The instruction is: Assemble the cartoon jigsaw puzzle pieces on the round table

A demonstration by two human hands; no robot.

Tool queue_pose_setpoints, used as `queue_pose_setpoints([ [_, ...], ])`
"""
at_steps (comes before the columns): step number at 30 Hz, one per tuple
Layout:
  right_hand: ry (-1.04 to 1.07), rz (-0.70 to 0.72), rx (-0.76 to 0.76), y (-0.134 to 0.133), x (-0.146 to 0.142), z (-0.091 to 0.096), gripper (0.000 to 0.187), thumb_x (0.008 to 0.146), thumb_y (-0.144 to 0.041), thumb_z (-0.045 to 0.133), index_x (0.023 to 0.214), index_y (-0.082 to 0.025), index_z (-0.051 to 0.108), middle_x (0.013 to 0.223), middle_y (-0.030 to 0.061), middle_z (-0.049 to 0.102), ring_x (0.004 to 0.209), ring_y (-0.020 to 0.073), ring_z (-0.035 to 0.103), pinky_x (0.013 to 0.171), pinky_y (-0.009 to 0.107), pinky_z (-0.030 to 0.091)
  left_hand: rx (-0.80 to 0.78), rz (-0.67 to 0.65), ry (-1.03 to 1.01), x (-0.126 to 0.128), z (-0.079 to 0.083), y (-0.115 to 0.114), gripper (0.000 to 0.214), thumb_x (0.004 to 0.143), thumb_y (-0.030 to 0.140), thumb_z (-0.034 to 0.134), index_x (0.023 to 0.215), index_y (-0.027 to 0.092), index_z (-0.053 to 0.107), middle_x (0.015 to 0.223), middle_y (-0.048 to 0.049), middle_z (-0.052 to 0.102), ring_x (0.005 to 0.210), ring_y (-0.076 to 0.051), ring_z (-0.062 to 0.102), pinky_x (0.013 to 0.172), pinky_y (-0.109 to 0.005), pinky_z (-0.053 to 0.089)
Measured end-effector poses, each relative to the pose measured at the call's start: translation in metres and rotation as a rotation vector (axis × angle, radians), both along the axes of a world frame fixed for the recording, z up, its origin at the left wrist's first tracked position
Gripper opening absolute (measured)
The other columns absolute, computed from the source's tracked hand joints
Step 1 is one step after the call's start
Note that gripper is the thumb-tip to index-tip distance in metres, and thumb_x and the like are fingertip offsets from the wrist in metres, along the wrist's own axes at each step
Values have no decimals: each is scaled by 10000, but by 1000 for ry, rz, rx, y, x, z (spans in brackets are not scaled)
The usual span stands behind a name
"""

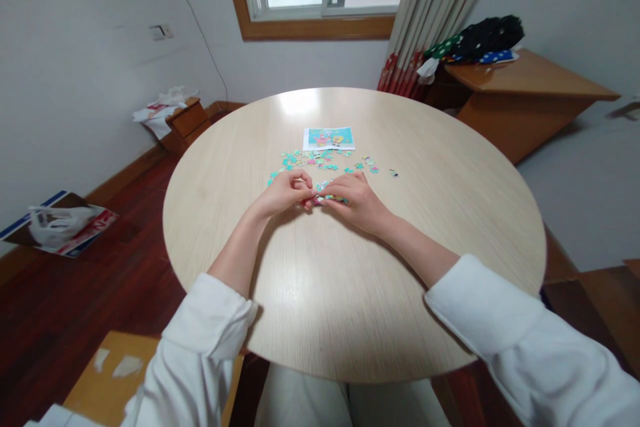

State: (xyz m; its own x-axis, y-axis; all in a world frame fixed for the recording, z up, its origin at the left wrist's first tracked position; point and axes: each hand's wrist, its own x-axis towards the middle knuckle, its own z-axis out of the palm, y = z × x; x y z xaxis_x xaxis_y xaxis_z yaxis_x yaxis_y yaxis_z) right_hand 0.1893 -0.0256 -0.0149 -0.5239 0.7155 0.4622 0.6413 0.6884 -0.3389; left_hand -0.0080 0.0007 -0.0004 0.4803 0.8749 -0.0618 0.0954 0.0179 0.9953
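My left hand (287, 192) and my right hand (356, 199) meet in the middle of a round light-wood table (450, 213). Both have curled fingers pinching small joined puzzle pieces (324, 198) that lie between them on the tabletop. Just beyond the hands, several loose teal and pink puzzle pieces (325, 161) are scattered. Behind those lies a small colourful reference picture (329, 138), flat on the table. White sleeves cover both forearms near the bottom of the view.
A wooden desk (530, 87) with dark dotted fabric (480, 37) stands at the back right beside a curtain (425, 13). On the red floor at left lie a plastic bag on printed cardboard (60, 223) and a small wooden box (187, 121).
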Motion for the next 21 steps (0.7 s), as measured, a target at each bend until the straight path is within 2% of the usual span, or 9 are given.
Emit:
queue_pose_setpoints([
  [3,34,-29,3,0,0,1,203,933,-295,549,912,-224,738,917,70,744,926,214,636,886,385,336,-3,-3,9,1,2,-2,317,674,280,783,729,156,496,554,12,634,471,-87,583,492,-205,441],
  [6,143,-79,-29,1,1,0,189,913,-293,572,866,-214,736,891,72,749,885,215,650,886,387,384,30,49,42,0,0,0,264,683,275,750,727,156,519,575,1,640,460,-81,548,466,-201,401],
  [9,279,-123,-123,3,3,-2,188,887,-306,587,825,-204,733,880,72,750,848,208,659,837,372,445,149,161,108,-2,-4,5,192,690,265,716,700,154,561,542,24,589,444,-66,474,454,-201,342],
  [13,428,-140,-289,5,3,-6,215,832,-362,624,773,-187,734,790,64,740,737,183,651,690,322,487,309,263,219,-4,-8,9,84,692,206,678,661,153,621,579,20,581,534,-88,484,542,-228,373],
  [17,488,-127,-365,3,0,-6,231,798,-390,651,749,-182,736,741,56,729,659,156,624,635,300,486,430,248,378,-5,-8,9,53,705,170,669,652,161,672,601,14,579,605,-110,485,623,-246,389],
  [21,484,-106,-380,-1,-2,-4,243,800,-399,651,732,-180,732,735,52,724,637,144,604,632,297,479,516,207,435,-6,-11,9,30,705,154,699,694,167,724,668,-2,580,678,-125,506,716,-261,413],
])
